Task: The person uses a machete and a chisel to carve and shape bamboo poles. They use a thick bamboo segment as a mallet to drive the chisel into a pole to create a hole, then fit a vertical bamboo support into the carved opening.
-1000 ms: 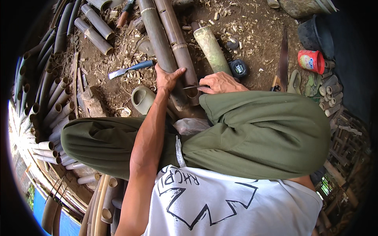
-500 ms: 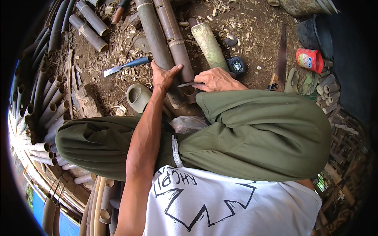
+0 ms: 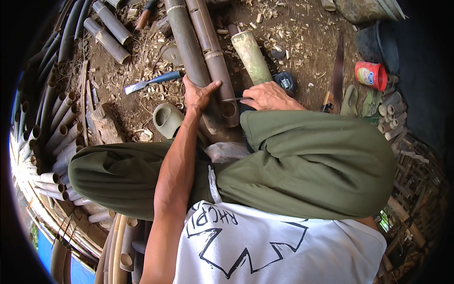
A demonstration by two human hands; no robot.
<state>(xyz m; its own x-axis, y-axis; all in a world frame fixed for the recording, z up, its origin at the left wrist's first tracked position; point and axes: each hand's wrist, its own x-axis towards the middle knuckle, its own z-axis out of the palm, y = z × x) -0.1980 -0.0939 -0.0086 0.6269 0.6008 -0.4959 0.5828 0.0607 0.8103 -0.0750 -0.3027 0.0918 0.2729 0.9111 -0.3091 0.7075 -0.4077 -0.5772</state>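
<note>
Two long brown bamboo poles lie side by side before me, the left pole (image 3: 185,40) and the right pole (image 3: 213,57). My left hand (image 3: 201,93) is wrapped around the left pole near its close end, thumb reaching toward the right pole. A round hole (image 3: 228,110) shows near the right pole's close end. My right hand (image 3: 273,96) is closed on a knife whose thin dark blade (image 3: 232,99) lies across the right pole just beyond that hole. Its handle is hidden in my fingers.
A chisel (image 3: 150,83) lies left of the poles. A pale bamboo-like cylinder (image 3: 250,54), a tape measure (image 3: 285,81) and a saw (image 3: 337,71) lie to the right. Beyond are a red tub (image 3: 368,75) and a black bucket (image 3: 376,45). Stacked bamboo (image 3: 54,135) lines the left.
My right hand and the knife have shifted a little to the right, and more of the round hole shows. My left hand keeps its hold on the left pole.
</note>
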